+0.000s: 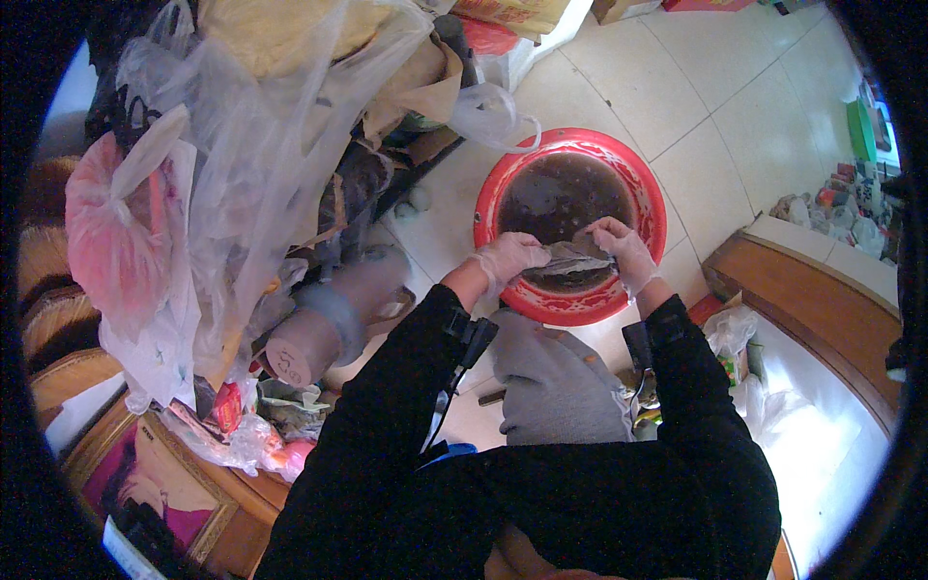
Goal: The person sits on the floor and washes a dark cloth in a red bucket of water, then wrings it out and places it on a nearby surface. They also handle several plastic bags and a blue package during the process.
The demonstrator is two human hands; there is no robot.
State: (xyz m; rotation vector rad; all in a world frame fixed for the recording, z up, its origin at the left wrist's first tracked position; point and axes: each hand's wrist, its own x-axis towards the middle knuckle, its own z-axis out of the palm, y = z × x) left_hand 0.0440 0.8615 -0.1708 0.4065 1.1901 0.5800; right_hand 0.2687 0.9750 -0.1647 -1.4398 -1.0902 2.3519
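Note:
A red-rimmed basin [570, 313] with a white pattern stands on the tiled floor, filled with dark, murky liquid [562, 192]. Over its near part, a thin greyish, wet-looking sheet [574, 259] is stretched between my two hands; its material is hard to tell. My left hand [516, 255], in a clear plastic glove, pinches the sheet's left end. The right end is pinched by my right hand [618, 243], gloved the same way. Whether the sheet's lower edge touches the liquid cannot be seen.
Clear plastic bags [246, 145] and brown paper hang at the left, near a pinkish cylindrical container [301, 348]. A framed picture [159, 486] lies lower left. A brown wooden edge [805, 312] runs along the right, with small bagged items [841, 217] beyond it.

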